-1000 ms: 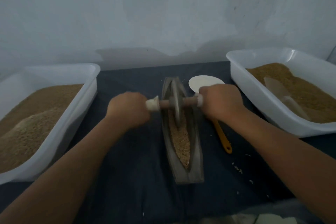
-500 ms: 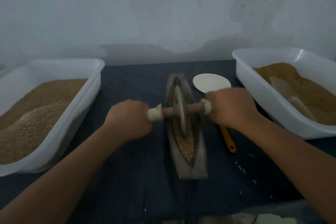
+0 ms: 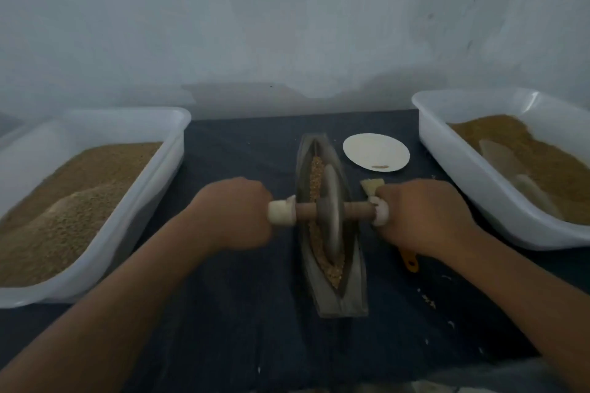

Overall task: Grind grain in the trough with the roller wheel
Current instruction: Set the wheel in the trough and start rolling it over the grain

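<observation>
Head view: the trough [image 3: 343,303] lies in the middle of the dark-covered bench [image 3: 239,313]. Its long axis runs from 12 o'clock to 6 o'clock, with the near end swung slightly toward 5. The roller wheel [image 3: 332,217] stands on edge in the groove about halfway along, and its wooden axle crosses the trough from 9 to 3 o'clock. The left grip [image 3: 233,214] is clenched round the pale sleeve at the 9 o'clock end of the axle. The right grip [image 3: 421,214] is clenched round the 3 o'clock end. Grain [image 3: 332,271] lines the groove on both sides of the wheel, toward 12 and toward 6.

A white disc [image 3: 376,151] lies at 1 o'clock from the trough. A brush [image 3: 410,260] with an orange handle is partly hidden under the right wrist. Two white tubs of grain flank the trough, the left tub [image 3: 178,137] at 9 o'clock and the right tub [image 3: 447,150] at 3.

A second ago the wheel sat nearer the 12 o'clock end. It has since rolled toward 6, uncovering grain behind it and clearing the disc.
</observation>
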### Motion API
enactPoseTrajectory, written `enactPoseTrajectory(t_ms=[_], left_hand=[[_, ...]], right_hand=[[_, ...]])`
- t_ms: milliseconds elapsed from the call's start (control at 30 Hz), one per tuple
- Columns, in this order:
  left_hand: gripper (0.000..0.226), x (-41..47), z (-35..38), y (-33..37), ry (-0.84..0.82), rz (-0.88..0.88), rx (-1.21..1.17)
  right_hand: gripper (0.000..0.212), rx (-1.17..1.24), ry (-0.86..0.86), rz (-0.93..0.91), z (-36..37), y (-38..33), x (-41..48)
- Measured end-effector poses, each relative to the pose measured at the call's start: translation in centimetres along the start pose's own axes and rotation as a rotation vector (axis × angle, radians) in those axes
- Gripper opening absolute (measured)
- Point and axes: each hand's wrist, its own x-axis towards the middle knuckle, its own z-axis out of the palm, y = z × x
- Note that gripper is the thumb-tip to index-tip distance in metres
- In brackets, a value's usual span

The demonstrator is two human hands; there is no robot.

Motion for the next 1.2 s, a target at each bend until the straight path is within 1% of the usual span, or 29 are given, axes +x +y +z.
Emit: enactPoseTrajectory(t_ms=[67,100,167,233,300,333,400,433,500,567,633,700,767,800,900,933,1000,1067,1133,1200], left_hand=[[0.022,2.5,-0.3,0.0,0.047,-0.047,0.031],[0.024,4.1,-0.6,-0.1,0.113,-0.081,0.057],[0.029,6.9,-1.2,-0.1,0.255,-0.131,0.123],[0.032,8.3,-1.5,0.0,0.320,-0.144,0.139],[0.033,8.1,-1.5,-0.1,0.279,-0.142,0.086],[0.031,7.2,-1.1,-0.3,0.227,-0.132,0.056],[0.023,4.3,0.1,-0.8,0.130,-0.083,0.026],[0.021,2.5,0.9,-1.0,0.121,-0.054,0.029],[0.022,-0.2,1.9,-0.7,0.171,-0.035,0.045],[0.024,0.1,1.8,-0.5,0.176,-0.048,0.041],[0.023,2.5,1.1,-0.3,0.132,-0.099,0.027],[0.023,5.9,-0.2,-0.4,0.147,-0.164,0.026],[0.022,8.4,-1.4,-0.6,0.170,-0.214,0.015],[0.023,8.7,-1.8,-0.5,0.170,-0.217,0.012],[0.020,6.4,-1.7,-0.1,0.110,-0.154,0.013],[0.020,4.6,-1.1,-0.1,0.099,-0.118,0.021],[0.020,0.1,0.4,0.0,0.116,-0.066,0.031],[0.021,-2.8,1.2,0.0,0.116,-0.057,0.027],[0.022,-2.4,1.3,-0.1,0.098,-0.058,0.028],[0.023,0.3,0.5,0.4,0.108,-0.081,0.055]], right_hand=[[0.033,-0.034,-0.080,0.073,0.5,0.0,2.5],[0.034,-0.053,-0.094,0.114,0.9,0.1,4.3],[0.032,-0.070,-0.086,0.171,1.7,0.4,7.5],[0.030,-0.039,-0.053,0.188,1.9,0.5,9.3],[0.030,-0.039,-0.056,0.179,1.4,0.5,9.3],[0.032,-0.034,-0.072,0.170,1.2,0.4,8.6],[0.031,-0.024,-0.123,0.110,0.8,0.4,6.0],[0.027,-0.039,-0.146,0.064,0.6,0.4,4.4],[0.022,-0.083,-0.160,-0.001,0.4,0.5,1.9],[0.023,-0.093,-0.132,-0.006,0.5,0.8,2.2],[0.029,-0.061,-0.111,0.031,0.7,0.6,4.7],[0.030,-0.091,-0.038,0.055,1.2,0.5,7.9],[0.021,-0.144,-0.065,0.082,1.2,0.6,10.4],[0.022,-0.156,-0.089,0.095,1.0,0.6,10.9],[0.030,-0.071,-0.095,0.115,1.2,0.9,8.7],[0.030,-0.052,-0.085,0.092,1.1,0.8,6.8],[0.023,-0.059,-0.088,0.001,0.9,0.5,2.7],[0.021,-0.048,-0.024,-0.083,0.5,0.5,0.3],[0.023,-0.081,-0.021,-0.089,0.5,0.5,1.1],[0.027,-0.093,-0.094,-0.001,1.1,0.4,3.3]])
